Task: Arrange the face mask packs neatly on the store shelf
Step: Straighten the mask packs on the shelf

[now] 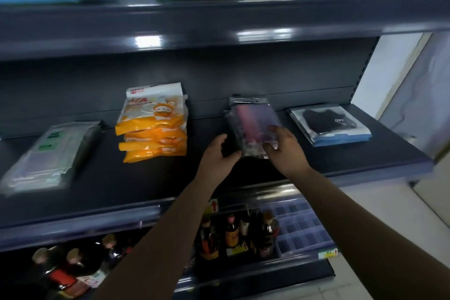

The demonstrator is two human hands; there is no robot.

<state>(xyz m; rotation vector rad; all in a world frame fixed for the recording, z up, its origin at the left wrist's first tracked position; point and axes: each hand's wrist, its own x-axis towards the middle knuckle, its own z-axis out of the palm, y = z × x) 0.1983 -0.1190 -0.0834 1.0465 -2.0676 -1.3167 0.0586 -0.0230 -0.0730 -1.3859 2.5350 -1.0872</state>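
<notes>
here both hands work at the middle shelf (316, 161), a dark board that carries four piles of face mask packs. the left hand (220, 153) curls its grip around the near left corner of the clear pack stack (253, 126), thumb over the top and fingers tucked along the side. the right hand (283, 147) holds the near right corner of the same stack, its grip clamped there with fingertips on the top film. this stack shows pink and purple through the plastic and lies flat, its far end close to the back panel.

to the left of it stands the orange and white pile (153, 124), several packs fanned unevenly, the topmost leaning up against the back panel. further left, well apart, lies the pale green-labelled pile (48, 153), blurred. to the right of the held stack, near but not touching, rests the black mask pile (328, 126), laid flat.

the top shelf (219, 19) bears blue and yellow packets. below, dark bottles (231, 231) stand in rows.
</notes>
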